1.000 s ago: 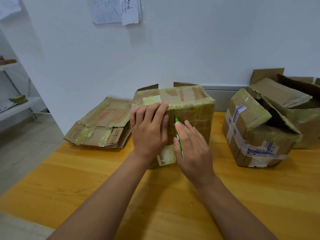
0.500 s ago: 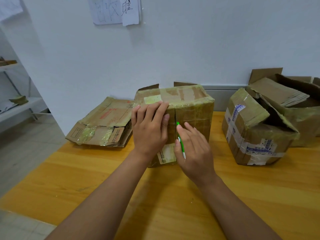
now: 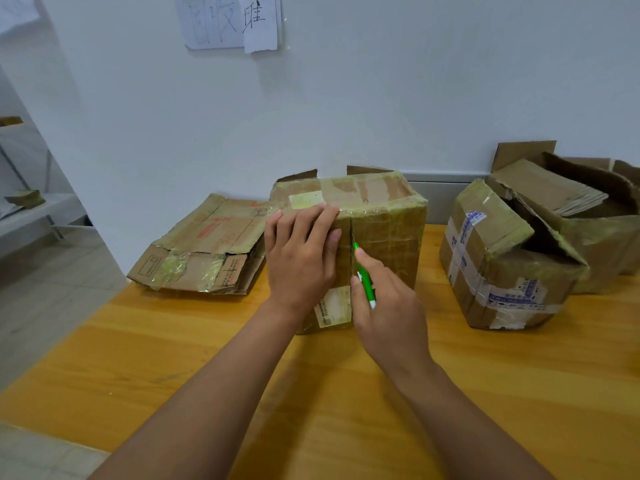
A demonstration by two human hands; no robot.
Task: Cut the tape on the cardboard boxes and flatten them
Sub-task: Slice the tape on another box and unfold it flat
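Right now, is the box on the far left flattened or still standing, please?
Flattened: the leftmost box lies collapsed on the table, its panels pressed together.

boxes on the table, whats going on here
A person is cutting the tape on the middle box, which stands on the wooden table. The left hand presses flat on the box's near top edge to steady it. The right hand holds a green cutter with its tip on the seam down the front face. To the left lies a stack of flattened cardboard; to the right sit a taped box and an open box.
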